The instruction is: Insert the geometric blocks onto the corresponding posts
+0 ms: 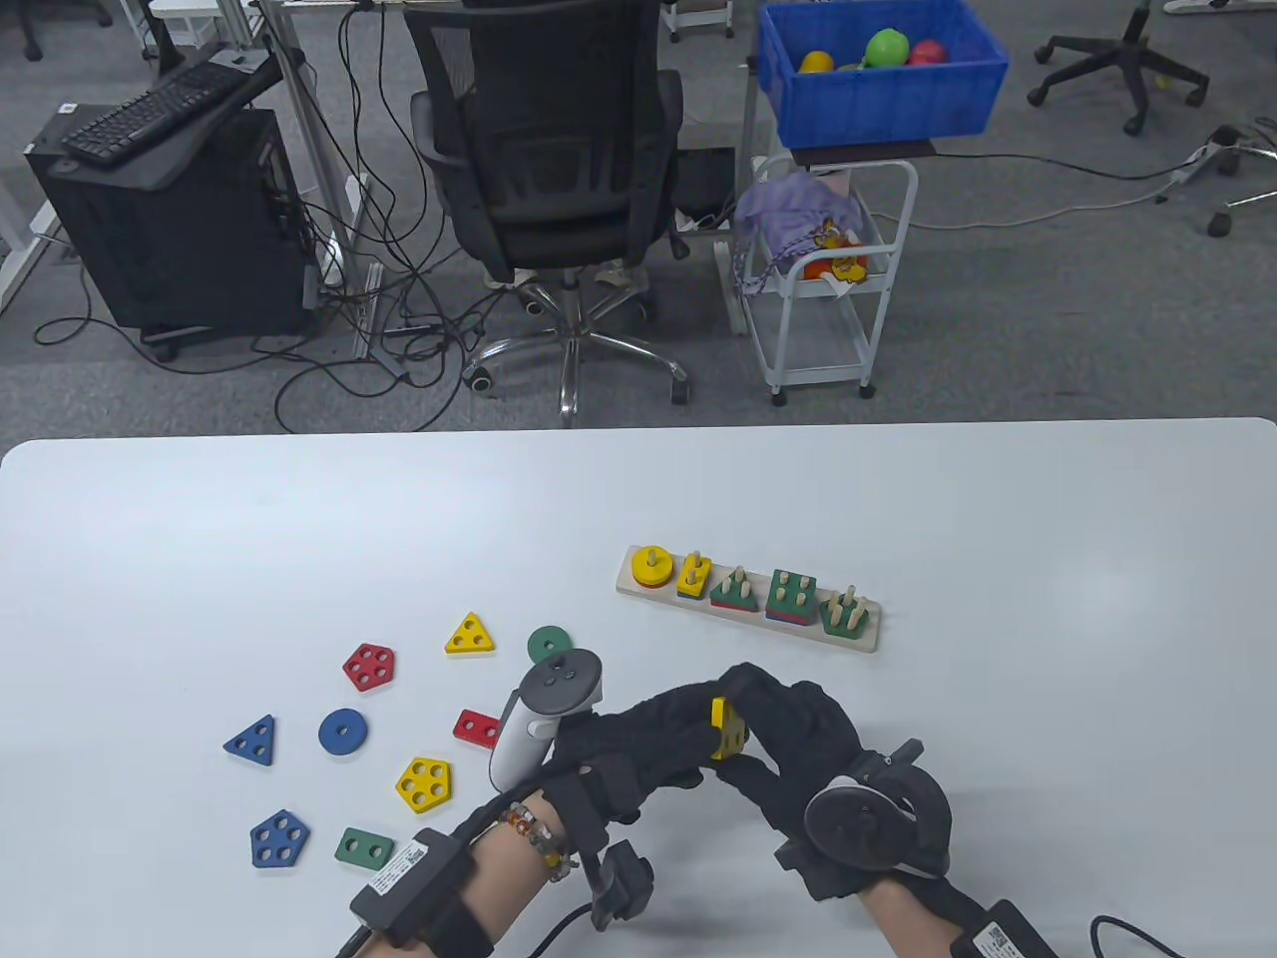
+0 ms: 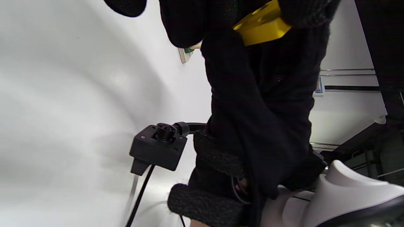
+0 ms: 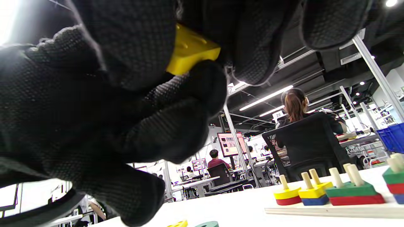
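Observation:
Both gloved hands meet above the table's front middle and hold one yellow block (image 1: 729, 731) with holes between them. My left hand (image 1: 698, 746) reaches in from the left and its fingers grip the block's left side. My right hand (image 1: 750, 728) curls over it from the right. The block also shows in the left wrist view (image 2: 262, 25) and in the right wrist view (image 3: 189, 52), pinched between fingers. The wooden post board (image 1: 870, 639) lies behind the hands. It carries stacks topped by a yellow disc (image 1: 650, 567), yellow rectangle (image 1: 694, 574), green triangle (image 1: 736, 591), green square (image 1: 793, 592) and green pentagon (image 1: 843, 614).
Loose blocks lie left of the hands: yellow triangle (image 1: 469, 636), green disc (image 1: 547, 642), red pentagon (image 1: 368, 667), red rectangle (image 1: 477, 727), blue disc (image 1: 342, 732), blue triangle (image 1: 251, 741), yellow pentagon (image 1: 424, 782), blue pentagon (image 1: 278, 838), green rectangle (image 1: 363, 848).

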A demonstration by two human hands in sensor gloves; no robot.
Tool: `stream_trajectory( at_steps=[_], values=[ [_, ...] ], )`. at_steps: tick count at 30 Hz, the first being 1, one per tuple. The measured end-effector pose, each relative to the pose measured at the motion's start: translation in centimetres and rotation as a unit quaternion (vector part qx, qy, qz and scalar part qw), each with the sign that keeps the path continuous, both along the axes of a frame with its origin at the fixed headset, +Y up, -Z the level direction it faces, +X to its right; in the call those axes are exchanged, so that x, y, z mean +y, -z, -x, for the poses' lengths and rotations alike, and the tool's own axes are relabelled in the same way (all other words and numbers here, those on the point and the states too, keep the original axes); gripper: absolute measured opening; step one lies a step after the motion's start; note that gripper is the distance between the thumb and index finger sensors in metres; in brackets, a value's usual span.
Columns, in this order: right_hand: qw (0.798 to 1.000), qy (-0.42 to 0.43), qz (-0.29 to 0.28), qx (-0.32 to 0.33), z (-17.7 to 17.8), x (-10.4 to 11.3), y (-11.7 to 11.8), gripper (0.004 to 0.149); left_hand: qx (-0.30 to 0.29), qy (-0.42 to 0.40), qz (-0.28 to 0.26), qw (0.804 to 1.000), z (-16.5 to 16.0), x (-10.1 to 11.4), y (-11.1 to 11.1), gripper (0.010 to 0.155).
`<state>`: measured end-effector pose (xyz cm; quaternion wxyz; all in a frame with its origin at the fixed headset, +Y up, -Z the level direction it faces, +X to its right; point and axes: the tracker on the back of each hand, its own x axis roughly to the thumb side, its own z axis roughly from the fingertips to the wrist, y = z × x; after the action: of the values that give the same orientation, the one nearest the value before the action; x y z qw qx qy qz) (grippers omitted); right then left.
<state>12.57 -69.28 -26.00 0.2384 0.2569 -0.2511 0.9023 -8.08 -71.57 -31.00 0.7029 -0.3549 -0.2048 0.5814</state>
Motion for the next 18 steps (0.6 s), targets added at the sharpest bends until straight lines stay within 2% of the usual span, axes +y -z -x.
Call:
stream_trajectory(
  at_steps=[1,2,5,7,8,10,11,13,17,18],
  values=[
    [1.0,-0.005,-0.002,-0.003,-0.1,0.0,0.0,0.073,0.001,0.012,-0.02,1.0,0.2,0.2,0.0,0.068],
    [1.0,-0.013,0.001,-0.005,-0.4,0.0,0.1,0.073,0.006,0.033,-0.067,0.997,0.7,0.7,-0.1,0.067],
    [0.999,-0.046,0.014,-0.022,-1.7,-0.3,0.4,0.073,0.034,0.114,-0.181,0.976,3.3,2.1,-0.7,0.068],
    [0.995,-0.086,0.015,-0.057,-2.7,-0.4,0.9,0.073,0.059,0.2,-0.269,0.94,5.9,2.9,-1.1,0.069],
    [0.992,-0.1,0.019,-0.07,-3.2,-0.4,1.3,0.073,0.075,0.254,-0.312,0.912,7.7,3.3,-1.5,0.069],
    [0.988,-0.111,0.037,-0.099,-4.1,-0.2,2.3,0.073,0.087,0.327,-0.355,0.871,10.6,3.2,-2.2,0.07],
    [0.987,-0.114,0.045,-0.104,-4.4,-0.1,2.7,0.073,0.088,0.352,-0.36,0.86,11.7,3.1,-2.5,0.07],
    [0.981,-0.13,0.073,-0.127,-5.0,0.1,3.9,0.072,0.098,0.425,-0.362,0.824,14.4,2.7,-3.2,0.071],
    [0.96,-0.187,0.107,-0.181,-5.4,0.9,7.1,0.072,0.114,0.568,-0.371,0.725,19.0,1.5,-3.5,0.072],
    [0.955,-0.195,0.12,-0.19,-5.3,1.0,7.8,0.072,0.124,0.58,-0.372,0.714,19.7,1.2,-3.5,0.072]
  ],
)
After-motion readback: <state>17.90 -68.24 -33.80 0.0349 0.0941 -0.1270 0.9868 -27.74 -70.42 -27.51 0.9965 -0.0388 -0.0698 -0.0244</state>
